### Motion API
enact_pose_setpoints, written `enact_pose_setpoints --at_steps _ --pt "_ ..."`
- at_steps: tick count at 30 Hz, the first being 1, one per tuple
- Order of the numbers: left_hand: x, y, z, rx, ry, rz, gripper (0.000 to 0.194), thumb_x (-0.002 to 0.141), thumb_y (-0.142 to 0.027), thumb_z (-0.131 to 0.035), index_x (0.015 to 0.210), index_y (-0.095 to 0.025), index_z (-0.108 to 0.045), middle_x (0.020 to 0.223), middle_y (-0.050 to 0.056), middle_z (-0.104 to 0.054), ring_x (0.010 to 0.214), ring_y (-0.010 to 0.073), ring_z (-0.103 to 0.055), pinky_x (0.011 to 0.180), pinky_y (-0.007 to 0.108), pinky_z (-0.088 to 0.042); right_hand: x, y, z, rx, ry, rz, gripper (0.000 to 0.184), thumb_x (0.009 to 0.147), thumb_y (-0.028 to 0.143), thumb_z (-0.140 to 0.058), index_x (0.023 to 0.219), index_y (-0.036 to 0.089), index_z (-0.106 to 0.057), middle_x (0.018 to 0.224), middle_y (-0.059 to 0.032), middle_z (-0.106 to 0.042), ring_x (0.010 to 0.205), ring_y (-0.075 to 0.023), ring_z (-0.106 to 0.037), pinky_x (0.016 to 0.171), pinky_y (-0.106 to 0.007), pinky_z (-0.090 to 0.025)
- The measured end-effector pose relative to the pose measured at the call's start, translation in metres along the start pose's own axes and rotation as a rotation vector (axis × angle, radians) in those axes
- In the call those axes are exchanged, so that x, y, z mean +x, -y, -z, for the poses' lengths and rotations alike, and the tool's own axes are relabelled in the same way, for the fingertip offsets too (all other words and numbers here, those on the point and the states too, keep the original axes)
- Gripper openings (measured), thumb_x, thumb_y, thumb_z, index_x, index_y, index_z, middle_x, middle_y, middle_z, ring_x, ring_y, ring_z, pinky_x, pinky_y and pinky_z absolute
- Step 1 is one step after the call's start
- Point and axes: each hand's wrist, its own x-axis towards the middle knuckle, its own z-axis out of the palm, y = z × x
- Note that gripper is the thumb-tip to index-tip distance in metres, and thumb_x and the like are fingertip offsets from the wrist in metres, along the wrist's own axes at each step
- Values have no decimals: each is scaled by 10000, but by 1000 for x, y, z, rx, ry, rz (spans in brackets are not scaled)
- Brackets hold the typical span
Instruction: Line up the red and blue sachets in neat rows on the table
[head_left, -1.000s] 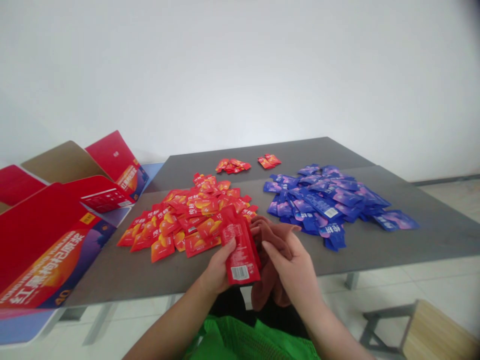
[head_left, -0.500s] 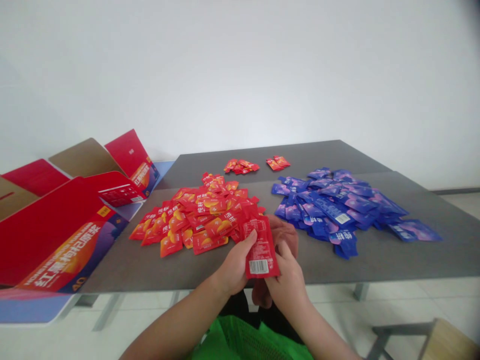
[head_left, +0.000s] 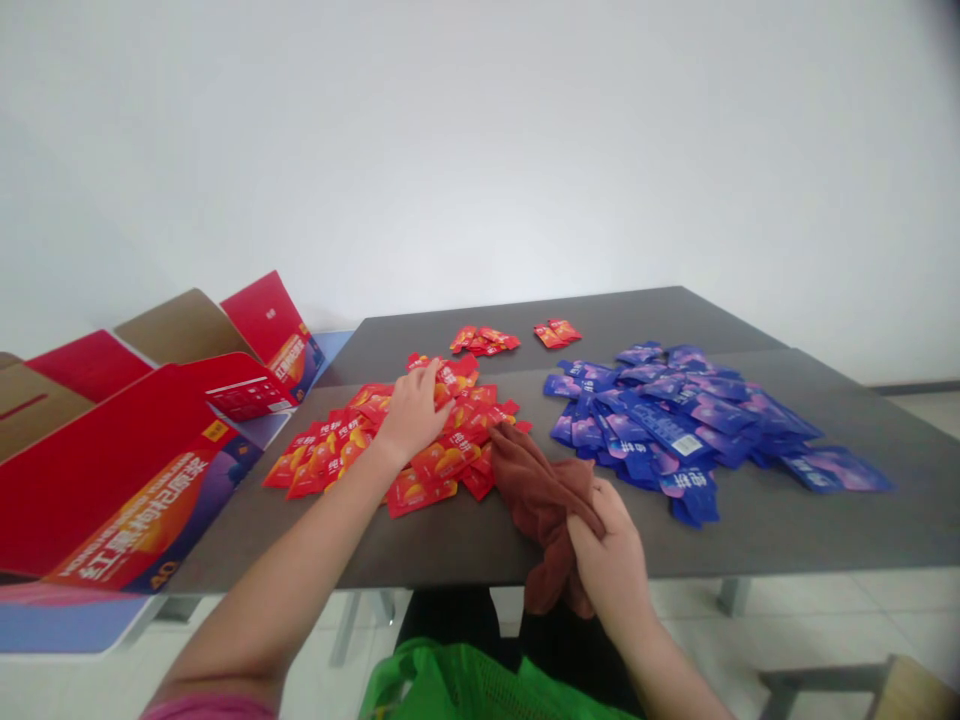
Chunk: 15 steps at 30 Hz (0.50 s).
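My left hand (head_left: 415, 410) reaches over the heap of red sachets (head_left: 420, 495), its thumb and fingers apart at the heap's upper part. The fingertips touch or nearly touch sachets there, and I see none lifted. Closer to me, my right hand (head_left: 616, 545) grips a crumpled brown cloth (head_left: 551, 510) over the table's front edge. The cloth's upper end lies against the right side of the red heap. A heap of blue sachets (head_left: 667, 415) lies to the right of the cloth.
Two small groups of red sachets, one at centre (head_left: 484, 340) and one further right (head_left: 557, 333), lie toward the back of the dark table (head_left: 810, 530). An open red carton (head_left: 97, 455) stands at the left on a blue surface. A stool (head_left: 907, 690) is at bottom right.
The red sachet that both hands held is out of them. My left hand has moved forward and left onto the red heap. My right hand has moved slightly right with the cloth.
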Motion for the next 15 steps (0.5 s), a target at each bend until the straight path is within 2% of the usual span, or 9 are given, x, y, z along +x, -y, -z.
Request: enact_pose_setpoints --at_steps 3,5,8,12,15 --pt "1 10 -23 321 326 33 837 806 -519 -650 1495 -169 -328 1522 205 -363 1392 430 -304 1118 612 -201 -2 -7 1 -25 1 10 334 759 104 -469 989 216 -683 1059 -51 -642 1027 -214 -584 904 -326 -458" --pt "-4 14 -36 395 427 1 765 866 -560 -550 1506 -213 -315 1544 166 -347 1410 417 -280 1123 621 -167 -4 -11 4 -46 -16 33 332 779 115 -474 1012 221 -686 1076 -57 -641 1035 -218 -587 901 -337 -465" --pt "-9 17 -43 432 425 -31 746 903 -605 -440 1524 -224 -279 1559 148 -326 1424 403 -258 1132 606 -148 -6 -15 15 -88 -88 105 329 806 136 -484 1051 234 -680 1113 -66 -632 1067 -231 -580 917 -373 -465" --pt "-6 14 -35 423 475 0 790 876 -674 -416 1520 -233 -293 1566 154 -309 1429 422 -240 1125 612 -143 -2 -20 28 -174 -234 221 271 843 168 -510 1050 250 -665 1083 -64 -610 1014 -233 -590 873 -390 -481" --pt "5 9 -27 366 501 0 826 854 -708 -414 1518 -230 -294 1564 158 -312 1430 425 -241 1118 626 -144 0 -30 26 -218 -203 310 261 848 155 -523 1047 256 -658 1063 -59 -602 998 -220 -596 825 -348 -507"
